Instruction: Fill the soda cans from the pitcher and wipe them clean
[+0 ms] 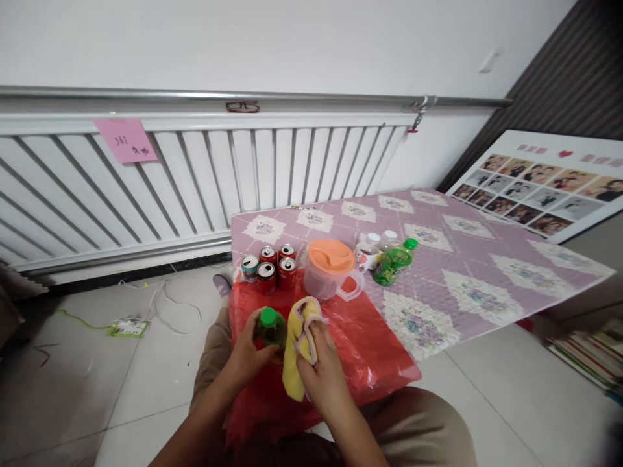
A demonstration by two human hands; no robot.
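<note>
Close to me, my left hand [248, 353] is wrapped round a green-capped plastic bottle [272, 329], which stands upright over the red plastic sheet [370, 344]. Bunched in my right hand [325, 370] is a yellow cloth [293, 370] with a pale purple edge, just right of the bottle. Whether the cloth touches the bottle I cannot tell. Beyond my hands stands a clear pitcher [318, 284] with an orange lid. Several opened drink cans [287, 272], mostly red and one teal, are grouped to its left.
Right of the pitcher are a green bottle [389, 264] and white-capped bottles [370, 250]. A purple floral tablecloth [428, 292] covers the table. Behind it runs a white radiator [263, 162] with a pink note [125, 141]. A power strip [127, 328] and cables lie on the floor at left.
</note>
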